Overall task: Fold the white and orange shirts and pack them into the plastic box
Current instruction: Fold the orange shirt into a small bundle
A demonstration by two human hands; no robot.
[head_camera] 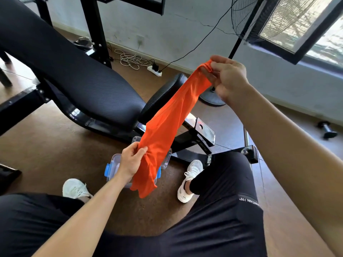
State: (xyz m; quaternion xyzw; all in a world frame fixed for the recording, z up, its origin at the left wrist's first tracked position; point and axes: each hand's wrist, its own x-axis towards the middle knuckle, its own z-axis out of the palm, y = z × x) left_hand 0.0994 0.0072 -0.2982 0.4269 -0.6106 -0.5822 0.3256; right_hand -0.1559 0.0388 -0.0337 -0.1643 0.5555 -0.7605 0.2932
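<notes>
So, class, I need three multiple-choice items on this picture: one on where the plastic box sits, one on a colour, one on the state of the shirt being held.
1. Where is the plastic box?
A. On the bench pad
B. On the floor between the person's feet
C. On the person's lap

2. What colour are the box's clips?
A. Blue
B. Red
C. Green

3. What state is the orange shirt in?
A. Folded flat inside the box
B. Spread out on the floor
C. Held stretched in the air by both hands

Answers:
1 B, it rests on the brown floor between the white shoes.
2 A, blue latches show on its rim.
3 C, the left hand grips its lower part and the right hand its upper end.
</notes>
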